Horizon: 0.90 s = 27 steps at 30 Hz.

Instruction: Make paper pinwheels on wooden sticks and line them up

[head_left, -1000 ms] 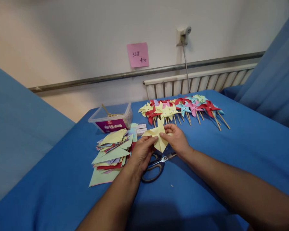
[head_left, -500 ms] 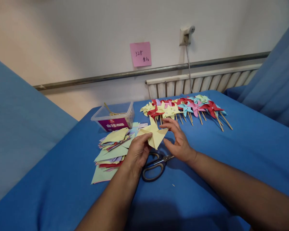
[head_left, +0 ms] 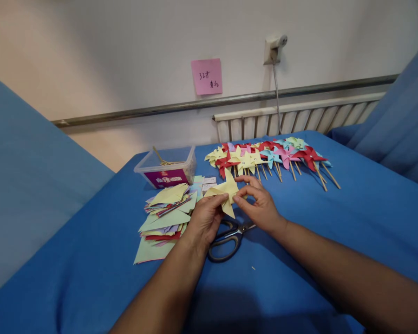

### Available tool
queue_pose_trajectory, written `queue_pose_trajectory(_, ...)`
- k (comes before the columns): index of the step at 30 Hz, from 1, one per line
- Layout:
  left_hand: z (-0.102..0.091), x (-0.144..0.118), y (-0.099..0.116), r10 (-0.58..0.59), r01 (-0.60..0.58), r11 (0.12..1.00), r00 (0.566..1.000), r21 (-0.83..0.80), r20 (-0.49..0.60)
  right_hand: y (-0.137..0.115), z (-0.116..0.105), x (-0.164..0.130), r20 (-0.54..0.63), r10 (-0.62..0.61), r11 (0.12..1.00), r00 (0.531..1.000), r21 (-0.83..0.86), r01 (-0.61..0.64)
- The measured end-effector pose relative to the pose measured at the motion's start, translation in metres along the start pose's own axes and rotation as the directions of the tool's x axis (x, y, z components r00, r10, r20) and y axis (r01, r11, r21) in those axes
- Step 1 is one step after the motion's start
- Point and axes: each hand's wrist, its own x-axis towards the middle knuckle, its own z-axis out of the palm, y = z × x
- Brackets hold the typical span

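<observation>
Both my hands hold a pale yellow folded paper pinwheel head (head_left: 226, 191) above the blue cloth. My left hand (head_left: 205, 219) pinches its left side with thumb and fingers. My right hand (head_left: 261, 204) grips its right side, fingers curled over one flap. Black-handled scissors (head_left: 226, 240) lie on the cloth just below my hands, partly hidden by them.
A stack of coloured cut paper (head_left: 163, 215) lies left of my hands. A clear plastic tub (head_left: 167, 166) with sticks stands behind it. A row of finished pinwheels on sticks (head_left: 271, 157) lies at the back. A blue-covered table (head_left: 351, 218), radiator and pink note (head_left: 206, 76) behind.
The right hand let go of the yellow paper half a second ago and has closed on its right side again. The paper has turned slightly between my hands.
</observation>
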Motion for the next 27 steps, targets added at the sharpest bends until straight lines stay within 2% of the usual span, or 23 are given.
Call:
queue_pose_trajectory(5, 0.0009, 0.0004, -0.0009, -0.013, 0.014, 0.999, 1.000, 0.052, -0.027, 0.0057, 0.0017, 0.0015, -0.021, 0.071, 0.997, 0.997, -0.015, -0.071)
queue_pose_trajectory(10, -0.0008, 0.0031, -0.0028, 0.035, -0.034, 0.996, 0.999, 0.082, -0.007, 0.0075, 0.0031, 0.0025, -0.043, 0.102, 0.994, 0.994, -0.035, -0.104)
queue_pose_trajectory(20, -0.0039, 0.0063, -0.0058, 0.065, -0.060, 0.991, 0.997, 0.120, -0.040, 0.0038, 0.0024, 0.0018, -0.081, 0.059, 0.993, 0.995, -0.102, -0.067)
queue_pose_trajectory(27, -0.0049, 0.0070, -0.0069, 0.060, -0.053, 0.988, 0.997, 0.142, -0.042, 0.0073, 0.0039, 0.0018, -0.088, 0.100, 0.988, 0.991, -0.107, -0.109)
